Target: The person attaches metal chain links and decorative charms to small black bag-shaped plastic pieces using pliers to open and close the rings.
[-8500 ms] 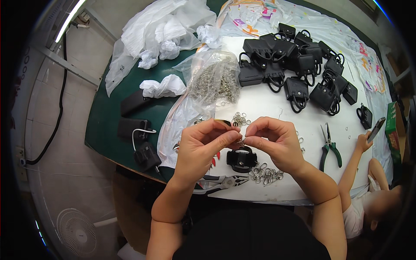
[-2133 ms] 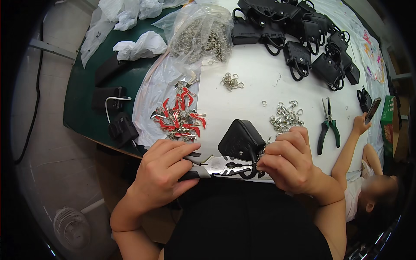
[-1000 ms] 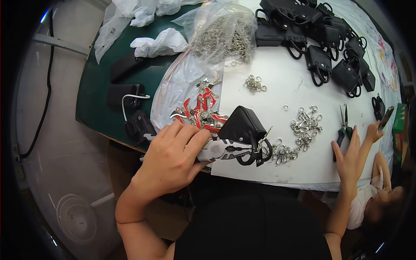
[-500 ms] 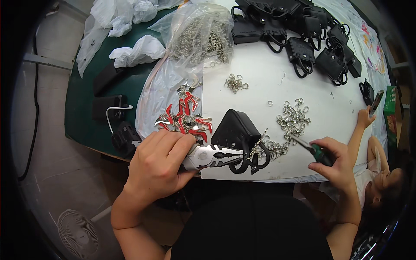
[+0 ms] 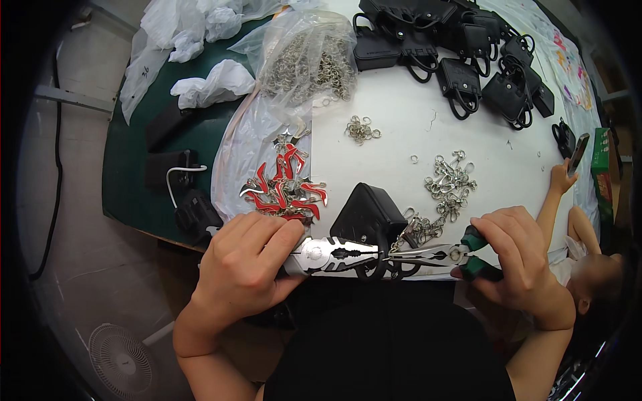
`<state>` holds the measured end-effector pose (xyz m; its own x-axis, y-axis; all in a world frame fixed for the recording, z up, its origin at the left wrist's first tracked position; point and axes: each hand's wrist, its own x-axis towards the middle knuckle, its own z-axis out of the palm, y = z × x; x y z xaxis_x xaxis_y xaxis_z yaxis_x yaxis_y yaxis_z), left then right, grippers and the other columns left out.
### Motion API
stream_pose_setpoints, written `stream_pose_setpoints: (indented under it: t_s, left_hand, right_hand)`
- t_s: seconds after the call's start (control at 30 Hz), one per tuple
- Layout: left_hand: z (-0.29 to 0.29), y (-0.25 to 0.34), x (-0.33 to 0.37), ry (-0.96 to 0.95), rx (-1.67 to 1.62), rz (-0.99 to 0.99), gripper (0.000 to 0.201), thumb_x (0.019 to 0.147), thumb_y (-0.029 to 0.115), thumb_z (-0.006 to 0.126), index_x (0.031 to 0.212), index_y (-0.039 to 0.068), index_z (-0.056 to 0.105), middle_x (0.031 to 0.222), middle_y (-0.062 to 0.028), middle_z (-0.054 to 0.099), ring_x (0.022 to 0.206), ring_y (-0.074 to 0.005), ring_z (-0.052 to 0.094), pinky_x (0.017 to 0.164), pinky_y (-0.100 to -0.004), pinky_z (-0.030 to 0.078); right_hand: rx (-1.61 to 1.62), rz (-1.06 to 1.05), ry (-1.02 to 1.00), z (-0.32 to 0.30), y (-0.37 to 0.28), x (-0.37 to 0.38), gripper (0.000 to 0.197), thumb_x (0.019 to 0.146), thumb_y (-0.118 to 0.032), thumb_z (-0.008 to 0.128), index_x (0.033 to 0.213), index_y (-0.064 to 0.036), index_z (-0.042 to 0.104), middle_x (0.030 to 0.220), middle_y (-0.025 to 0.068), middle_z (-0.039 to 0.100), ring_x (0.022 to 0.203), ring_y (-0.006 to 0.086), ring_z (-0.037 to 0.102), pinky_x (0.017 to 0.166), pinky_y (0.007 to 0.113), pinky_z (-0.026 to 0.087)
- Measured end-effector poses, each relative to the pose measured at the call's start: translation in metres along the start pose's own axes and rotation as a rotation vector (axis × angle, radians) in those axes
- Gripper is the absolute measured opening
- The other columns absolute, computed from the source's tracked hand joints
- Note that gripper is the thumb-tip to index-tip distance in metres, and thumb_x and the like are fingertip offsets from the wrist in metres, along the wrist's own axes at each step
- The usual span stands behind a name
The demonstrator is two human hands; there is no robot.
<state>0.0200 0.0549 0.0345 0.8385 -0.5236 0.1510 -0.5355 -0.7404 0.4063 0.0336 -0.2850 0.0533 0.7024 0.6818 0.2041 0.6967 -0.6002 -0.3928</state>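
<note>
My left hand [image 5: 251,257] is closed round silver pliers [image 5: 319,255] whose jaws point right. My right hand [image 5: 518,257] grips green-handled needle-nose pliers [image 5: 435,254] pointing left. The two tool tips meet at a small metal part too small to make out, by the handle loop of a small black case [image 5: 368,212]. That case stands at the table's near edge, tilted, with a short chain beside its loop. Behind the right pliers lie several silver clasps [image 5: 451,184] in a loose heap. Left of the case is a pile of red high-heel shoe charms [image 5: 284,180].
A clear plastic bag of metal rings [image 5: 311,67] and a small ring heap [image 5: 362,129] lie farther back. Several black cases [image 5: 459,83] fill the far right. Black devices [image 5: 194,210] with a white cable sit left. Another person's hand [image 5: 563,177] holds a phone at the right.
My right hand has turned the green-handled pliers and brought their tips left to meet the silver pliers. The silver pliers and the black case have shifted slightly toward me.
</note>
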Motion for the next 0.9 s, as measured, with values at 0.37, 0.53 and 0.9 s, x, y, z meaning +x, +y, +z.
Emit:
stream_pose_setpoints:
  t_s: [0.37,0.53,0.9]
  left_hand:
    - [0.005,-0.009,0.002,0.164,0.092,0.189,0.053,0.049,0.012,0.076,0.098,-0.004,0.065,0.089,-0.0140,0.062,0.078,-0.0301,0.063,0.068,-0.0398,0.052]
    - [0.005,-0.010,0.006,0.200,0.105,0.233,0.050,0.050,0.013,0.074,0.096,-0.004,0.065,0.088,-0.0143,0.061,0.077,-0.0301,0.062,0.066,-0.0403,0.051]
    - [0.014,-0.014,0.009,0.244,0.088,0.263,0.051,0.048,0.013,0.072,0.096,-0.005,0.065,0.088,-0.0145,0.061,0.076,-0.0303,0.061,0.066,-0.0400,0.051]
  right_hand:
    - [0.382,0.267,-0.132,0.002,-0.005,-0.008,0.059,0.068,-0.025,0.089,0.113,0.0021,0.062,0.087,0.0125,0.064,0.074,0.0267,0.063,0.067,0.034,0.050]
    - [0.508,0.295,-0.168,-0.001,-0.002,-0.009,0.058,0.070,-0.026,0.089,0.113,0.0034,0.063,0.089,0.0139,0.067,0.076,0.0267,0.066,0.070,0.032,0.052]
    - [0.646,0.354,-0.239,-0.006,0.001,-0.006,0.053,0.075,-0.025,0.088,0.112,0.0044,0.063,0.089,0.0164,0.069,0.075,0.0281,0.069,0.070,0.031,0.054]
